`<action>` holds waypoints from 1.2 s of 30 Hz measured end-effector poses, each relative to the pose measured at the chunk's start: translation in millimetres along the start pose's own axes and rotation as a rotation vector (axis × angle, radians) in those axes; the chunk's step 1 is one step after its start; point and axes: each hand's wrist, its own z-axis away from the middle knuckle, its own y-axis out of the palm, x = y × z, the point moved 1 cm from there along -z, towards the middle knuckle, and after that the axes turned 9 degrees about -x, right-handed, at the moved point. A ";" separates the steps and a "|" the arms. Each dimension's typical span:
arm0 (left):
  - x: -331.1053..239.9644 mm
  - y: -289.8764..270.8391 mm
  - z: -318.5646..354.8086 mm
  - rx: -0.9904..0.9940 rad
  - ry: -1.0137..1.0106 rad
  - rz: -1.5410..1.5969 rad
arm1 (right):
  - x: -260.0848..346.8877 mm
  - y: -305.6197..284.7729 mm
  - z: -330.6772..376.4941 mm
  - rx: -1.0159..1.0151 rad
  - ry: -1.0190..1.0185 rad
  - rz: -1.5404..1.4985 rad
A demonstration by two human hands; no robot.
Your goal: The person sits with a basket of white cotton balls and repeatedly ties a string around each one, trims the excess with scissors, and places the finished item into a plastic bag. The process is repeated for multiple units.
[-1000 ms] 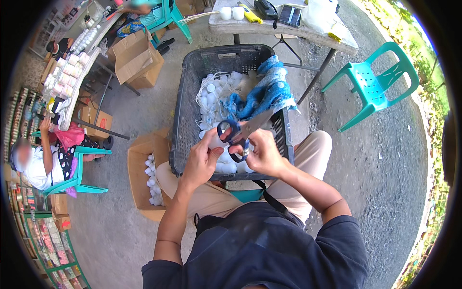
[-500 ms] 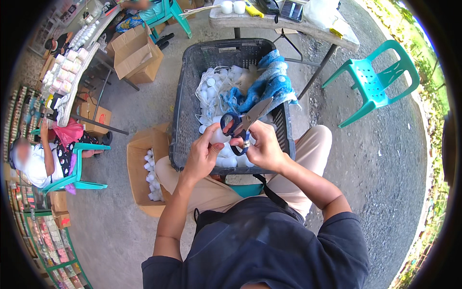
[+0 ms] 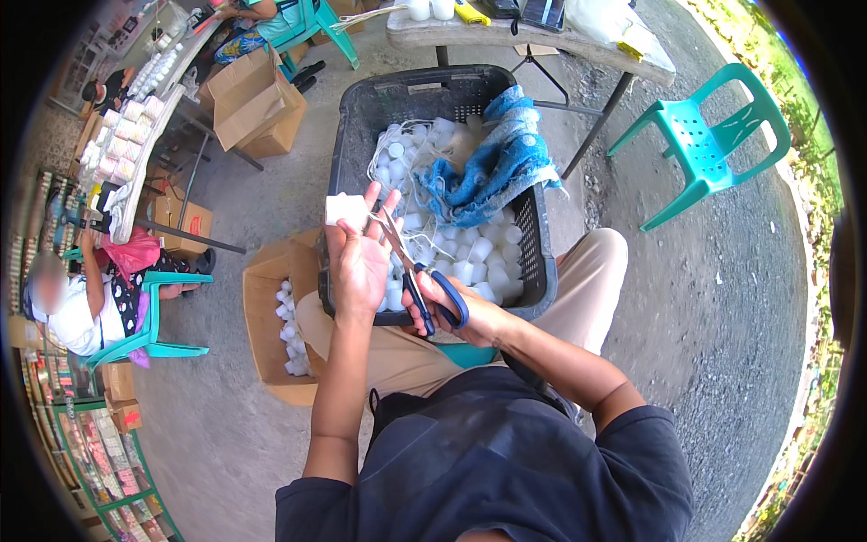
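My left hand [image 3: 359, 266], palm up, holds a short white candle [image 3: 346, 210] between its fingers, at the left of a black crate. From the candle a thin white wick runs toward the scissors. My right hand [image 3: 465, 316] is closed round the dark blue handles of the scissors [image 3: 406, 271]. Their blades point up and away, slightly apart, with the tips beside my left fingers at the wick. Below both hands the black plastic crate [image 3: 340, 172] holds many white candles [image 3: 488, 262], loose white strings [image 3: 386, 172] and a blue cloth [image 3: 506, 163] on its right side.
Left of the crate stands a cardboard box [image 3: 257, 316] with more white pieces. A table [image 3: 533, 41] is ahead, and a green chair [image 3: 704, 144] stands to the right. At the left, people sit by a long table [image 3: 153, 135] bearing white rolls.
The scissors have turned in my right hand; their blades now point toward my left hand. My left hand has moved left and turned palm up, with the candle raised in it.
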 end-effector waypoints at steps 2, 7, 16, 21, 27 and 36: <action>2.2 2.1 7.2 -0.003 -0.011 0.011 | 4.1 -2.2 -5.6 -0.021 0.001 0.043; 5.6 -7.3 18.2 -0.063 -0.048 0.012 | 5.6 -1.2 -6.8 -0.124 -0.029 0.146; 9.4 -53.0 35.7 -0.332 -0.363 0.098 | 76.4 -73.6 -76.6 -0.720 -0.561 1.487; -16.4 -44.3 42.1 -0.184 -0.306 0.269 | 73.3 -119.2 -98.9 -0.703 -0.849 2.042; -44.3 -57.2 30.1 -0.284 0.034 0.310 | 14.6 43.5 -95.5 0.126 -0.347 0.954; -69.0 -366.2 40.4 -1.112 -0.107 -0.333 | 60.8 -95.4 -122.9 -0.518 -0.583 1.495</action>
